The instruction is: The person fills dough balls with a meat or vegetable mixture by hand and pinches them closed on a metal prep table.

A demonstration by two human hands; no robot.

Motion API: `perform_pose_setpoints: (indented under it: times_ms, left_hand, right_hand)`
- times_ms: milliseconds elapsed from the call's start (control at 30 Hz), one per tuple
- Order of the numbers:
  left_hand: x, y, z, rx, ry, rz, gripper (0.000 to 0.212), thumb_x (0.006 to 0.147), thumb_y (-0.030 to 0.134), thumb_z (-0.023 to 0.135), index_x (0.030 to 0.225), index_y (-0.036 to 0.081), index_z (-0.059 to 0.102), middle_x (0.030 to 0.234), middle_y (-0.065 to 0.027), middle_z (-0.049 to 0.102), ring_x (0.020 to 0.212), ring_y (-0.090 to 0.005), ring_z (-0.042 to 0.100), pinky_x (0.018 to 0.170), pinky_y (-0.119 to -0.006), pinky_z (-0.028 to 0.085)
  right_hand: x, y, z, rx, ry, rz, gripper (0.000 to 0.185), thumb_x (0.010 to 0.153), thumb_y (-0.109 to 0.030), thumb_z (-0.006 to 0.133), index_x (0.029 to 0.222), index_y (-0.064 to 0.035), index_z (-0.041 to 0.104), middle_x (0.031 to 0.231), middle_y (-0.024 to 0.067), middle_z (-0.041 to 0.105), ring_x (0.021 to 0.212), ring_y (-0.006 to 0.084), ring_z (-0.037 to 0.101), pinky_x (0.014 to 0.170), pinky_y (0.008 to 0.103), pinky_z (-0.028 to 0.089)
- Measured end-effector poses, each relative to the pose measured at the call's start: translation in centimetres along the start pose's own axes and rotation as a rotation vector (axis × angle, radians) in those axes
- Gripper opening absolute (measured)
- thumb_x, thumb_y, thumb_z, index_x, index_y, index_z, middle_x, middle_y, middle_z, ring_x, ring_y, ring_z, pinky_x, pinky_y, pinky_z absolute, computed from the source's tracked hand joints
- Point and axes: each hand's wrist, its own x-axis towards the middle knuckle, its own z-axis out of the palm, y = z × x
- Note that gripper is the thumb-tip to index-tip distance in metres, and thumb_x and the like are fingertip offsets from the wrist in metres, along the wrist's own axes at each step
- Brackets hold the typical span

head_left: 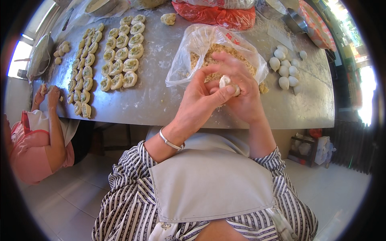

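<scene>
My left hand and my right hand meet above the near side of a clear plastic bag. Between them they hold a small piece of white dough, my left thumb pressing on it and my right fingers cupped around it. Crumbly tan filling lies in the open plastic bag just beyond. White dough balls are grouped to the right. On the left stand rows of shaped dough pieces with a greenish filling. A lump of dough sits near the back.
A co-worker in pink handles dough at the left of the metal table. Farther back are a red plastic bag, a white scraper and a metal bowl. Small dough balls lie at the left.
</scene>
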Motion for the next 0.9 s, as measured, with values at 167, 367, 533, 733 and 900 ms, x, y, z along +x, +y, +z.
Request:
perform_pose_setpoints:
  times_ms: [167, 367, 533, 733, 900]
  left_hand:
    - [0.2, 0.3, -0.3, -0.334, -0.129, -0.141, 0.045, 0.101, 0.017, 0.066, 0.138, 0.003, 0.045, 0.126, -0.0085, 0.061, 0.107, -0.0167, 0.065, 0.097, -0.033, 0.055]
    - [0.5, -0.4, -0.7, -0.259, -0.089, -0.151, 0.035, 0.103, 0.019, 0.061, 0.134, 0.003, 0.053, 0.127, -0.0073, 0.061, 0.112, -0.0176, 0.065, 0.099, -0.034, 0.056]
    - [-0.2, -0.4, 0.3, -0.235, -0.147, -0.101, 0.035, 0.102, 0.017, 0.064, 0.134, 0.004, 0.055, 0.126, -0.0062, 0.062, 0.115, -0.0165, 0.063, 0.097, -0.033, 0.057]
    - [0.2, -0.7, -0.7, -0.174, -0.137, -0.073, 0.042, 0.104, 0.019, 0.06, 0.142, 0.004, 0.049, 0.13, -0.007, 0.059, 0.116, -0.0163, 0.062, 0.096, -0.033, 0.057]
    - [0.1, -0.5, 0.5, -0.155, -0.118, -0.068, 0.039, 0.106, 0.021, 0.056, 0.139, 0.001, 0.049, 0.127, -0.0115, 0.062, 0.113, -0.0192, 0.066, 0.094, -0.034, 0.06]
  right_hand:
    - [-0.9, 1.5, -1.4, 0.383, -0.046, 0.322, 0.031, 0.109, -0.026, 0.05, 0.116, -0.0005, 0.066, 0.126, 0.014, 0.068, 0.127, 0.0272, 0.059, 0.104, 0.039, 0.048]
    - [-0.5, -0.3, 0.0, 0.889, 0.196, 0.355, 0.043, 0.11, -0.034, 0.043, 0.117, 0.0012, 0.067, 0.129, 0.0174, 0.067, 0.127, 0.0279, 0.06, 0.104, 0.0397, 0.048]
    - [-1.1, 1.7, -2.0, 0.415, -0.149, 0.269, 0.055, 0.11, -0.044, 0.039, 0.127, 0.0006, 0.065, 0.14, 0.0196, 0.06, 0.133, 0.0295, 0.054, 0.109, 0.0418, 0.044]
    - [-0.8, -0.4, -0.3, 0.945, 0.162, 0.388, 0.049, 0.11, -0.039, 0.042, 0.123, 0.0011, 0.067, 0.134, 0.0196, 0.064, 0.134, 0.0296, 0.054, 0.109, 0.0413, 0.044]
    - [-1.5, 1.9, -1.9, 0.542, -0.153, 0.326, 0.057, 0.11, -0.046, 0.039, 0.132, 0.0005, 0.063, 0.138, 0.0186, 0.061, 0.136, 0.0284, 0.052, 0.112, 0.0421, 0.041]
